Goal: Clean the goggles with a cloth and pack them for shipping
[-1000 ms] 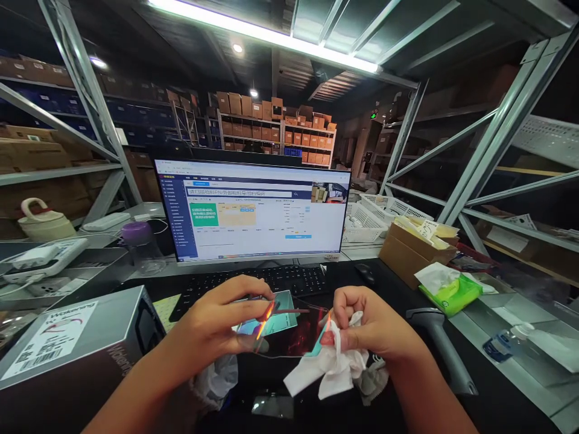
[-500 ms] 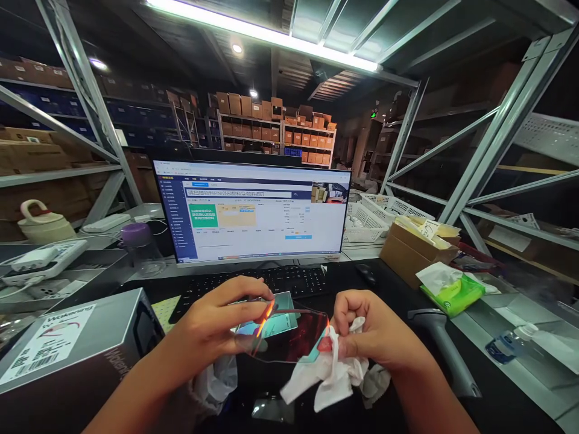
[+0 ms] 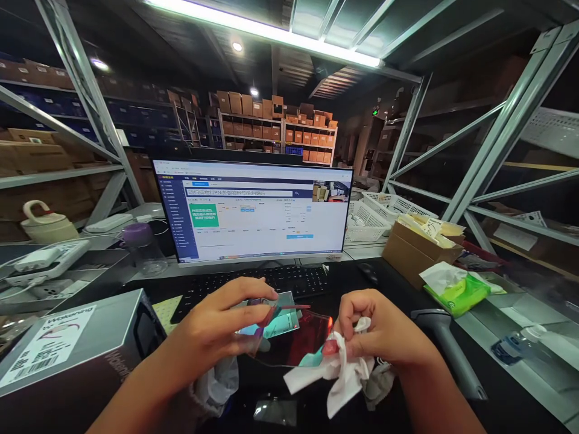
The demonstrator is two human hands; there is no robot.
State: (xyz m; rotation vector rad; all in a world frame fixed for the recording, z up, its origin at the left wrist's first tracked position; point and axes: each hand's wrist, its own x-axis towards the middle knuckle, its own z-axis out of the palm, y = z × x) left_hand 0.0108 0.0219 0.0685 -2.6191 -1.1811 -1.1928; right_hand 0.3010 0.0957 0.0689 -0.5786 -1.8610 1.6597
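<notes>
Two hands [image 3: 217, 319] [image 3: 380, 328], one pane [image 3: 296, 346], one tissue wad [image 3: 346, 377]

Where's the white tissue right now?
In the head view, the white tissue is bunched in the right hand, right of centre, at the right end of the transparent sheet held by the left hand.

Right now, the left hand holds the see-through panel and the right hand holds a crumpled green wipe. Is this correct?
Not quite: the crumpled wipe in the right hand is white, not green, as the head view shows. The left hand does hold the see-through panel.
</notes>
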